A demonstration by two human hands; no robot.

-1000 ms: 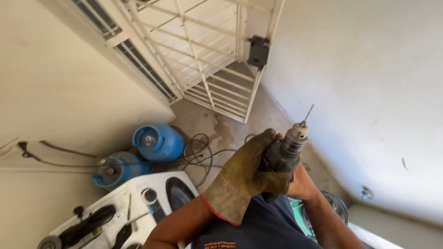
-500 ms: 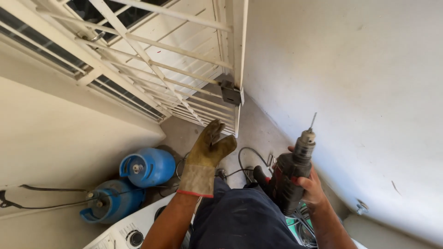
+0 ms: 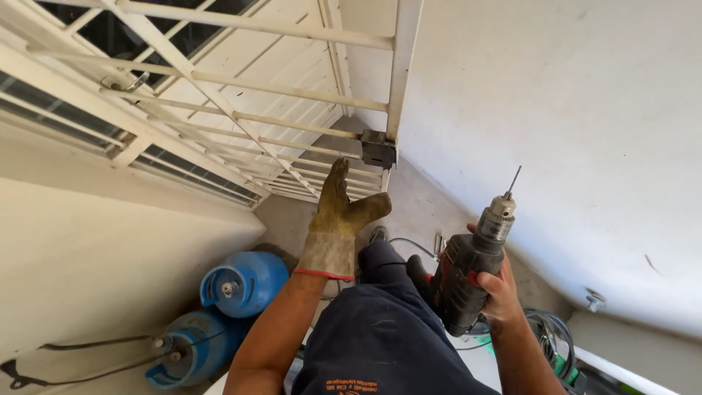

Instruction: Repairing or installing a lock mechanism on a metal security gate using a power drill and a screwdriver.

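The right hand [image 3: 504, 292] is clenched around a dark corded electric drill [image 3: 468, 278], bit up, apart from the white plastered wall [image 3: 556, 110]. The gloved left hand [image 3: 340, 212], released, reaches toward the white metal gate [image 3: 292, 132]. No hole shows yet.

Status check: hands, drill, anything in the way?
Left hand gloved, open, reaching toward grille. Right hand grips drill, bit up. Nothing between bit and wall.

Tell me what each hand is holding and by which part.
The right hand grips a power drill by its handle, bit pointing up toward the wall. The gloved left hand holds nothing; it is open, reaching toward the white metal gate.
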